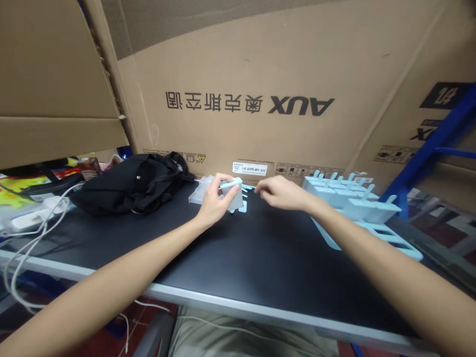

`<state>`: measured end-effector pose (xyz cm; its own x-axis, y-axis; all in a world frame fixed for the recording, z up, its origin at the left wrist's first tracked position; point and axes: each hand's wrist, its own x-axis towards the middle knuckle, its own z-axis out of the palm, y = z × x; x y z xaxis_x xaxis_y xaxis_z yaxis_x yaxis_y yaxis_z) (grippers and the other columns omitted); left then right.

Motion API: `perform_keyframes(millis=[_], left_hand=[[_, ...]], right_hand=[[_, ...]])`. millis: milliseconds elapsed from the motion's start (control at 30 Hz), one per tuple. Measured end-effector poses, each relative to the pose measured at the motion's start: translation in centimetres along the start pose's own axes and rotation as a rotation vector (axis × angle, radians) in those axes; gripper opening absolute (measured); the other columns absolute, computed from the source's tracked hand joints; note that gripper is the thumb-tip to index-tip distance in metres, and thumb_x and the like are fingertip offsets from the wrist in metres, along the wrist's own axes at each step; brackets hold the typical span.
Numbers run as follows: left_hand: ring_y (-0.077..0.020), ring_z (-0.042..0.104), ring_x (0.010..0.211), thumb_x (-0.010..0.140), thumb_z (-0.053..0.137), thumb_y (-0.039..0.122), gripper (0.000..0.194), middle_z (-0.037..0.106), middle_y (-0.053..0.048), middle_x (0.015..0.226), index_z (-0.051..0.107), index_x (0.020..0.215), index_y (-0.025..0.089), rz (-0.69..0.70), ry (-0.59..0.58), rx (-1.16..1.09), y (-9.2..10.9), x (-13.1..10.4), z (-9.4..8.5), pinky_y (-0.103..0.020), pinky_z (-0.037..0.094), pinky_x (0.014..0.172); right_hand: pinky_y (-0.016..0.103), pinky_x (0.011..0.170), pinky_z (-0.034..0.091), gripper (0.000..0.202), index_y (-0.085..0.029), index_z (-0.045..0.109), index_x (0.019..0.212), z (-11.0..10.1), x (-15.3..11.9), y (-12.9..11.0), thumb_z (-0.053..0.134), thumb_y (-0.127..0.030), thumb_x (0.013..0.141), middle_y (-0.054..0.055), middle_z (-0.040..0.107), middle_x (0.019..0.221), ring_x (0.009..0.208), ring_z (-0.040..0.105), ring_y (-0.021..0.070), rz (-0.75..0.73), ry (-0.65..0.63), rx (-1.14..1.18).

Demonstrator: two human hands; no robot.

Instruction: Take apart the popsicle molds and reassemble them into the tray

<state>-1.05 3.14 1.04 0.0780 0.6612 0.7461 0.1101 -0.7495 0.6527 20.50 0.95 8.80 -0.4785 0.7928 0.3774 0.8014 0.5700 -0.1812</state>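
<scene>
My left hand is closed around an ice pop mold, a translucent cup with a light blue rim, raised a little above the table. To its right, my right hand has its fingers bent down and drawn together; whether they pinch anything is hidden. Several light blue ice pop sticks lie between the two hands, partly behind the held mold. Beyond my left hand are clear plastic molds, partly covered by it. On the right, a light blue rack carries several molds with sticks standing up in them.
A black bag lies at the back left of the dark table. White cables and a power strip are at the left edge. A large cardboard box stands behind, with a blue metal frame at the right.
</scene>
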Motion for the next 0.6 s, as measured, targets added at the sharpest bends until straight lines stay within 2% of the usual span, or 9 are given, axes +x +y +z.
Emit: perform_keyframes(millis=[33,67,200,300,367,467,500,533,600], left_hand=[[-0.0153,0.061,0.092,0.088,0.064,0.039,0.022,0.063,-0.002,0.101,0.055,0.097,0.021,0.001,0.009,0.01,0.0,0.0,0.0,-0.027,0.049,0.08],[-0.0154,0.062,0.092,0.088,0.064,0.039,0.021,0.063,-0.003,0.102,0.056,0.097,0.021,0.003,0.015,0.015,0.0,0.0,0.0,-0.027,0.049,0.079],[-0.0151,0.063,0.089,0.09,0.061,0.039,0.021,0.063,-0.003,0.105,0.055,0.101,0.022,-0.004,0.016,0.011,0.1,-0.1,0.0,-0.027,0.051,0.076],[-0.0154,0.064,0.087,0.09,0.06,0.04,0.023,0.063,-0.004,0.108,0.054,0.103,0.022,-0.032,0.014,0.006,0.0,-0.2,0.0,-0.027,0.052,0.073],[-0.016,0.064,0.087,0.09,0.06,0.041,0.024,0.063,-0.005,0.109,0.054,0.104,0.022,-0.038,0.02,0.003,-0.1,-0.2,0.0,-0.027,0.052,0.073],[-0.0167,0.064,0.09,0.09,0.06,0.041,0.024,0.063,-0.006,0.109,0.054,0.104,0.022,-0.015,0.036,0.01,-0.2,-0.1,0.0,-0.028,0.052,0.074],[-0.0167,0.064,0.091,0.091,0.059,0.041,0.024,0.063,-0.006,0.109,0.054,0.104,0.022,-0.006,0.038,0.014,-0.2,-0.1,0.0,-0.027,0.052,0.075],[-0.0167,0.064,0.092,0.091,0.059,0.041,0.024,0.063,-0.006,0.108,0.054,0.104,0.021,-0.002,0.034,0.016,-0.1,-0.1,0.0,-0.027,0.052,0.075],[-0.0168,0.064,0.094,0.091,0.059,0.041,0.024,0.063,-0.006,0.109,0.053,0.104,0.021,0.0,0.011,0.016,0.1,-0.2,0.0,-0.027,0.052,0.075]], right_hand=[[0.026,0.07,0.044,0.025,-0.019,0.072,0.089,0.2,-0.1,0.1,0.05,-0.013,0.079,0.004,0.073,0.086,0.075,0.063,0.0154,0.0,0.008,-0.009],[0.026,0.069,0.044,0.025,-0.019,0.072,0.09,0.1,-0.2,-0.1,0.05,-0.013,0.08,0.004,0.073,0.086,0.074,0.063,0.0152,0.007,0.07,-0.009],[0.027,0.068,0.044,0.025,-0.016,0.07,0.095,-2.5,-0.1,-1.8,0.047,-0.017,0.086,0.004,0.071,0.081,0.065,0.058,0.0132,-0.031,0.448,0.031],[0.027,0.071,0.045,0.026,-0.016,0.07,0.097,-3.6,0.3,-2.8,0.045,-0.018,0.087,0.005,0.071,0.088,0.071,0.059,0.0142,-0.098,0.531,0.035],[0.027,0.072,0.045,0.028,-0.017,0.071,0.096,-2.5,0.6,-2.3,0.044,-0.018,0.086,0.005,0.072,0.09,0.074,0.061,0.0152,-0.047,0.428,0.028],[0.027,0.073,0.045,0.027,-0.021,0.074,0.086,1.3,0.8,-0.2,0.048,-0.016,0.081,0.004,0.074,0.088,0.078,0.065,0.0179,0.109,0.013,-0.047],[0.028,0.075,0.046,0.028,-0.022,0.074,0.087,2.7,1.0,0.7,0.048,-0.016,0.081,0.004,0.074,0.091,0.082,0.066,0.0193,0.153,-0.08,-0.081],[0.028,0.078,0.046,0.03,-0.022,0.075,0.091,4.0,1.1,1.6,0.047,-0.016,0.083,0.005,0.074,0.096,0.088,0.066,0.0202,0.183,-0.105,-0.095],[0.028,0.088,0.045,0.036,-0.02,0.073,0.105,6.1,1.6,3.0,0.043,-0.016,0.086,0.007,0.072,0.109,0.101,0.064,0.0207,0.188,-0.069,-0.084]])
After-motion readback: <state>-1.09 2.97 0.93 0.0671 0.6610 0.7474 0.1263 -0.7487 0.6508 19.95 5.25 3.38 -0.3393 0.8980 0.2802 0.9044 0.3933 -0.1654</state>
